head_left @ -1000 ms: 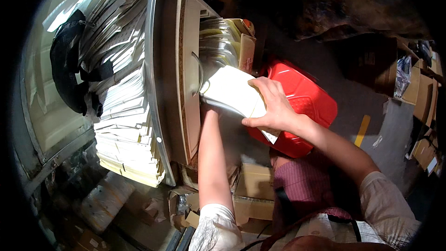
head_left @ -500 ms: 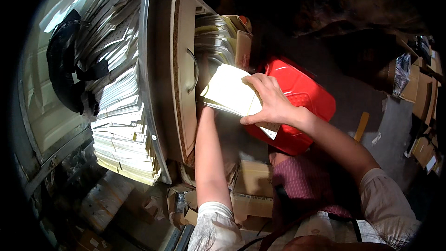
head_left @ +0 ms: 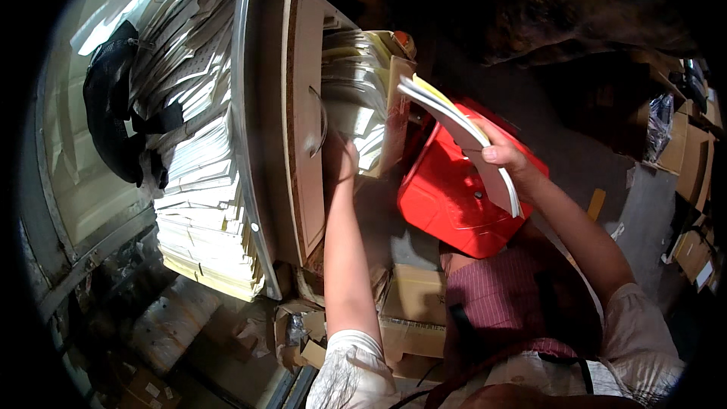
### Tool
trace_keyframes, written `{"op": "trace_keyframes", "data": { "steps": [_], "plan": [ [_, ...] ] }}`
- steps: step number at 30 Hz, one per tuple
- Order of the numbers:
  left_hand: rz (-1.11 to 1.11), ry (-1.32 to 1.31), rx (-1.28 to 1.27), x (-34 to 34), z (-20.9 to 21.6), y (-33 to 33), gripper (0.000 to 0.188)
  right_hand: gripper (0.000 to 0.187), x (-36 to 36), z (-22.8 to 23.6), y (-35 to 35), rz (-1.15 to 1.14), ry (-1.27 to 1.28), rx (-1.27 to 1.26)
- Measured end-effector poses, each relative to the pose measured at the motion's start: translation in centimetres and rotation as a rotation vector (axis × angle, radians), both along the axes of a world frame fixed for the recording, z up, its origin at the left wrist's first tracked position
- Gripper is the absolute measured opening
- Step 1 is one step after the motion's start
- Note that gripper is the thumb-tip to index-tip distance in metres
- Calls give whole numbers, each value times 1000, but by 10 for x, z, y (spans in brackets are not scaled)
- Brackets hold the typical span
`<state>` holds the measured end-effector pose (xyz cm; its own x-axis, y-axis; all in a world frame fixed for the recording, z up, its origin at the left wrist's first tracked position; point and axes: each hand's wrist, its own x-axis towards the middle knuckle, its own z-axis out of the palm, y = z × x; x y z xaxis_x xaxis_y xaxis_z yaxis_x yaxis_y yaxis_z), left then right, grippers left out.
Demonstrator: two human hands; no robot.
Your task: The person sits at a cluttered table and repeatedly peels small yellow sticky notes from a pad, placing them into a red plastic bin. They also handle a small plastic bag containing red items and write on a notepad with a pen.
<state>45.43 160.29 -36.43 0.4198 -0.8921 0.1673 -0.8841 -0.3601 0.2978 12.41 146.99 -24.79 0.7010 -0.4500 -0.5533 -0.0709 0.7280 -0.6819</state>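
Note:
In my right hand (head_left: pixel 506 157) is a thin, bent stack of paper sheets (head_left: pixel 458 125), white with a yellow layer along one side. The thumb presses on the near face, and the stack tilts above a red plastic stool (head_left: pixel 469 189). My left hand (head_left: pixel 343 157) reaches in beside the drawer front, at the near end of a cardboard box (head_left: pixel 395 110) packed with papers (head_left: pixel 354 76). Its fingers are mostly hidden in shadow and against the papers, so I cannot make out whether it holds anything.
A metal-edged table (head_left: pixel 246 106) on the left bears a tall row of stacked papers (head_left: pixel 198 204) and a black strapped bag (head_left: pixel 110 106). Below its top is a drawer front with a curved handle (head_left: pixel 319 125). Cardboard boxes (head_left: pixel 413 295) stand below and at the far right.
My right hand has moved right with the paper stack, turning it edge-on, away from the drawer. My left hand, hidden behind the papers before, now shows by the box.

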Motion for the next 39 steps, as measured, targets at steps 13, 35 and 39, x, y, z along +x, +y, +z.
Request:
{"op": "trace_keyframes", "data": {
  "steps": [13,35,39],
  "plan": [
    [150,278,262,28,-86,-31,43,70,33,26,-18,-3,-54,-122],
    [119,727,-12,-26,-8,-23,37,92,185,-1,-35,1144,268,-1476],
    [107,682,-59,-25,-12,-19,35,89,176,34,-46,1273,378,-1377]
  ]
}}
